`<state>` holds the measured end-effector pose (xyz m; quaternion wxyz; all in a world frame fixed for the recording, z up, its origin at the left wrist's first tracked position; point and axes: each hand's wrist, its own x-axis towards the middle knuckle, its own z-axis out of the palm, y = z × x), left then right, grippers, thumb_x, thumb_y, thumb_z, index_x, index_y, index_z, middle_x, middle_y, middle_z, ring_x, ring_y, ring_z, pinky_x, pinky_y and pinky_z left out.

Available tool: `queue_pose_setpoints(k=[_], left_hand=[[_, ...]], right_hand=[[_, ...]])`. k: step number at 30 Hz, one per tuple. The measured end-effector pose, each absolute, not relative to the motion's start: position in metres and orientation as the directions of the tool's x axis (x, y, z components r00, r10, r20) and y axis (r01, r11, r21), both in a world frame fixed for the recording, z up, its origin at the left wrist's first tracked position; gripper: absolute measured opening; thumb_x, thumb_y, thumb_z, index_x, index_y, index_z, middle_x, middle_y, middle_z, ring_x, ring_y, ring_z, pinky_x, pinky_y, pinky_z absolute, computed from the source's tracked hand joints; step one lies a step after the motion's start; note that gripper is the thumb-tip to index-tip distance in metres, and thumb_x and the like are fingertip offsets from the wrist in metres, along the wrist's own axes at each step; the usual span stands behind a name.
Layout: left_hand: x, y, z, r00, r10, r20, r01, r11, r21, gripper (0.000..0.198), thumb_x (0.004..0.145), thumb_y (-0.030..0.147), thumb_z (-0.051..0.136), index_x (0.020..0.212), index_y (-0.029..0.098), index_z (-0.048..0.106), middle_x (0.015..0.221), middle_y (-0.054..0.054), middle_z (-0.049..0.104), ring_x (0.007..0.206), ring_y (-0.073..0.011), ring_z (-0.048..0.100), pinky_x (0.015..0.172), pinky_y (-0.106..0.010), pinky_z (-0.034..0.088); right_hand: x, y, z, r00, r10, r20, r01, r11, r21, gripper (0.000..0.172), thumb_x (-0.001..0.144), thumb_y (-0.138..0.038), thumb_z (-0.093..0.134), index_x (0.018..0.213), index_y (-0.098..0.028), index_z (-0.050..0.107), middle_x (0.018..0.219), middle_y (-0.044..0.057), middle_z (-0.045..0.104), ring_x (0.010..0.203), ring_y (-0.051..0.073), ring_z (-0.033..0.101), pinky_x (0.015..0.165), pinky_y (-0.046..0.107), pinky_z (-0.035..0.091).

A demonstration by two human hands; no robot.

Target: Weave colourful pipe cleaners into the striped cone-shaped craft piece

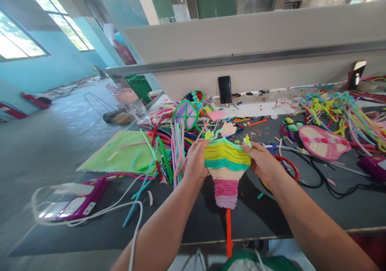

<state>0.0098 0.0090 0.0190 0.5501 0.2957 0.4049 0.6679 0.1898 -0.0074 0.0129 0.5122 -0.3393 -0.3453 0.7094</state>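
Between my hands a striped pipe-cleaner craft piece [226, 164] hangs over the dark tabletop, its bands yellow, teal, cream, magenta and lilac from wide top to narrow bottom. A red-orange stem [228, 230] points down from it toward me. My left hand [197, 158] pinches its upper left corner, beside a small yellow flower [208, 134]. At the upper right corner my right hand [261, 158] grips it by another yellow flower [247, 139]. Parts of the fingers behind the piece are hidden.
Bundled pipe cleaners [177, 150] lie left of my hands, with a green sheet [108, 152] and a purple device with a white cable [83, 198]. A phone [224, 89] leans on the divider. Rightward are a pink craft piece [324, 142], black cables [319, 178] and a glue gun [270, 147].
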Motion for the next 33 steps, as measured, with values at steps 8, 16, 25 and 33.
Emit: queue_pose_setpoints(k=[8,16,25,33], left_hand=[[0.015,0.009,0.008,-0.230,0.971,-0.061,-0.531,-0.073,0.844,0.017,0.062,0.019,0.071,0.075,0.017,0.060,0.063,0.004,0.066,0.059,-0.0146,0.066,0.066,-0.028,0.052],[0.014,0.004,0.025,0.014,1.000,-0.017,-0.512,0.022,0.859,0.026,0.063,0.027,0.080,0.081,0.014,0.066,0.075,-0.004,0.072,0.069,-0.0179,0.069,0.070,-0.029,0.053],[0.024,-0.012,0.019,0.383,0.924,-0.006,-0.379,0.163,0.911,0.031,0.075,0.029,0.074,0.101,0.013,0.067,0.087,-0.007,0.072,0.073,-0.0164,0.068,0.070,-0.027,0.052],[0.025,-0.005,0.010,0.245,0.969,0.016,-0.282,0.055,0.958,0.035,0.072,0.027,0.076,0.102,0.015,0.062,0.076,0.000,0.067,0.068,-0.0115,0.062,0.071,-0.025,0.048]], right_hand=[[0.178,-0.008,0.006,-0.124,0.987,-0.104,-0.583,-0.158,-0.797,0.026,0.070,-0.036,0.075,0.089,-0.024,0.060,0.089,0.005,0.073,0.092,0.027,0.066,0.074,0.038,0.052],[0.200,-0.006,0.019,0.208,0.931,0.298,0.003,0.304,-0.953,0.039,0.078,-0.038,0.065,0.113,-0.025,0.052,0.122,0.009,0.058,0.111,0.025,0.055,0.090,0.041,0.045],[0.210,-0.017,0.032,-0.155,0.607,0.779,0.699,0.625,-0.348,0.011,0.086,-0.027,0.061,0.092,-0.027,0.070,0.102,0.002,0.071,0.099,0.022,0.059,0.096,0.042,0.034],[0.210,-0.010,0.023,-0.206,0.648,0.733,0.762,0.576,-0.296,0.011,0.083,-0.021,0.065,0.075,-0.025,0.071,0.080,-0.002,0.072,0.082,0.018,0.060,0.092,0.041,0.027]])
